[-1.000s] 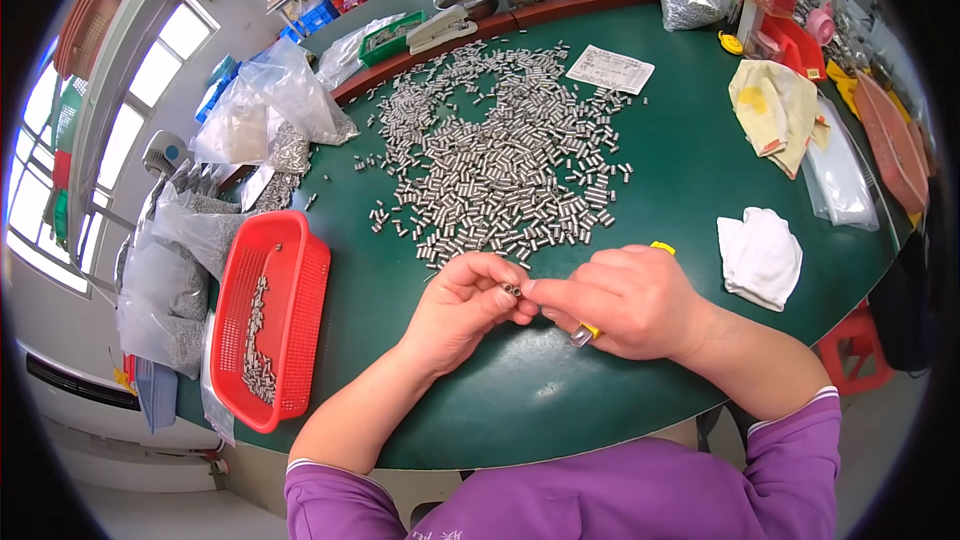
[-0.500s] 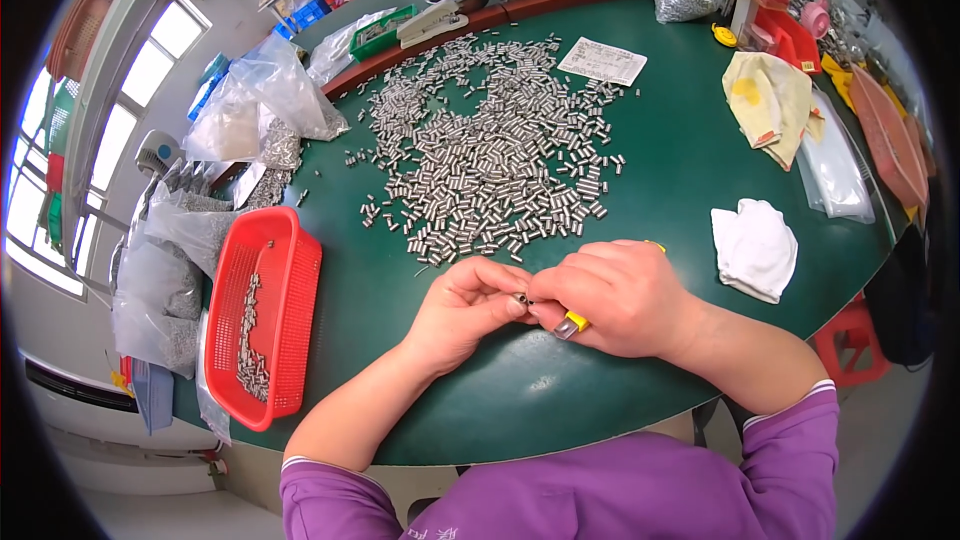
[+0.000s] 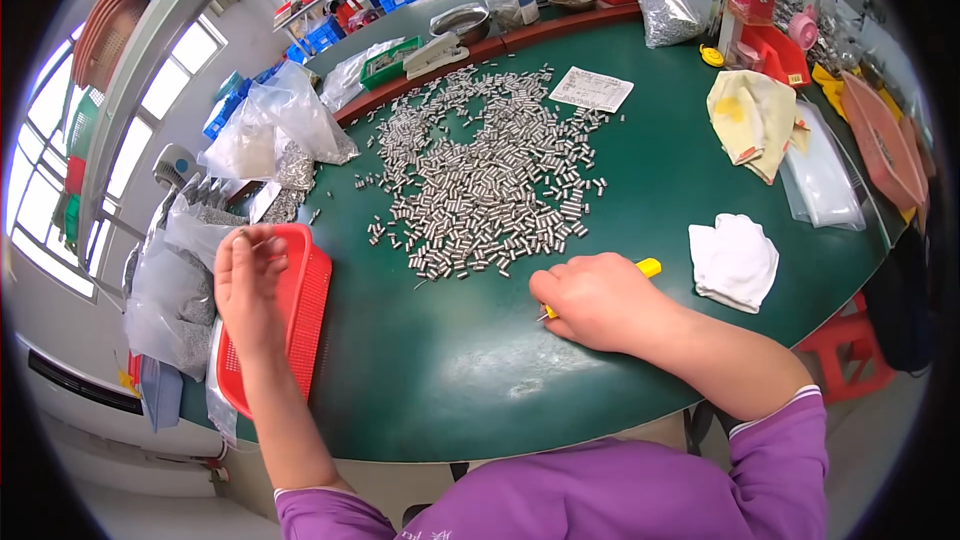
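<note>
The left hand (image 3: 248, 285) has swung from the right hand (image 3: 598, 302) to above the red basket (image 3: 300, 325) — fingers loosely open, empty; right fingers grip a yellow-handled tool (image 3: 648, 267) — small silver cylinders (image 3: 480, 185) lie beyond.

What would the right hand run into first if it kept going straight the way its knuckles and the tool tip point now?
Likely the near edge of the metal pin pile. The right hand, closed on a yellow-handled tool, points up and left over bare green table; depth is unclear, so it might pass over them.
</note>
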`<move>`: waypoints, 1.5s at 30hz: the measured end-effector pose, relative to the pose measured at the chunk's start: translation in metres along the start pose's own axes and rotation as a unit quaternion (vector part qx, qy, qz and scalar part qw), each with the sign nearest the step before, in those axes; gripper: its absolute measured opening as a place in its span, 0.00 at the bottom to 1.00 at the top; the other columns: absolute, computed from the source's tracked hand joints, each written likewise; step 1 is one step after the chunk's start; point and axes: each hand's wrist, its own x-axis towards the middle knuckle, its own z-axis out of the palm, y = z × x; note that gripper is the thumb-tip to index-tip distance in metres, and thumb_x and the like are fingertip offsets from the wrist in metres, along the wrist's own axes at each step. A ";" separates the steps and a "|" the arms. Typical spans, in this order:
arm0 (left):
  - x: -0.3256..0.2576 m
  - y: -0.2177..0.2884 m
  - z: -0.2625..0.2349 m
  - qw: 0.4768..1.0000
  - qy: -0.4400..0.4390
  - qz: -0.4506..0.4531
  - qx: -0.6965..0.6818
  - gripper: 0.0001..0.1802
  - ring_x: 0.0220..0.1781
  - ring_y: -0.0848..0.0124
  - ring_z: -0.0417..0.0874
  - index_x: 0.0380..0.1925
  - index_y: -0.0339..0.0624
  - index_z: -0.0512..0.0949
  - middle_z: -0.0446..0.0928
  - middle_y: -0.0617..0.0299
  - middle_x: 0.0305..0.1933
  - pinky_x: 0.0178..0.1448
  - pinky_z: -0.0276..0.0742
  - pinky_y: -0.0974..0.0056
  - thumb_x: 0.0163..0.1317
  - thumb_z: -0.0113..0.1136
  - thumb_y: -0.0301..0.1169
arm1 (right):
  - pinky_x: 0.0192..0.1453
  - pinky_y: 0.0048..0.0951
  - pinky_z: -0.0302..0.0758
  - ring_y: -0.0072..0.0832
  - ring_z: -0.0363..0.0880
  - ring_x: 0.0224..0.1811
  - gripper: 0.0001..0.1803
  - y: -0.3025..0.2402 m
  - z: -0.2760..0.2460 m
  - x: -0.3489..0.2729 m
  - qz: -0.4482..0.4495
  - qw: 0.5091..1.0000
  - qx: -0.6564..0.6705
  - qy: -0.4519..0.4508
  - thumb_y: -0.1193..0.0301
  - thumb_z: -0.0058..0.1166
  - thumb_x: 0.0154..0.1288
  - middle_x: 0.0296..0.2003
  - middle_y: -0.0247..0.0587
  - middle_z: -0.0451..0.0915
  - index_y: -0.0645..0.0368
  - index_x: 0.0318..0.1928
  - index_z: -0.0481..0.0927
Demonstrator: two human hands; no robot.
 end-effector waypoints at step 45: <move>-0.101 -0.065 0.103 0.949 -0.206 -0.220 -0.091 0.07 0.40 0.69 0.84 0.39 0.33 0.79 0.79 0.57 0.42 0.46 0.83 0.66 0.61 0.58 0.15 | 0.57 0.43 0.75 0.45 0.75 0.53 0.24 0.110 -0.019 -0.002 0.313 0.926 -0.044 0.208 0.66 0.65 0.53 0.49 0.48 0.76 0.57 0.51 0.77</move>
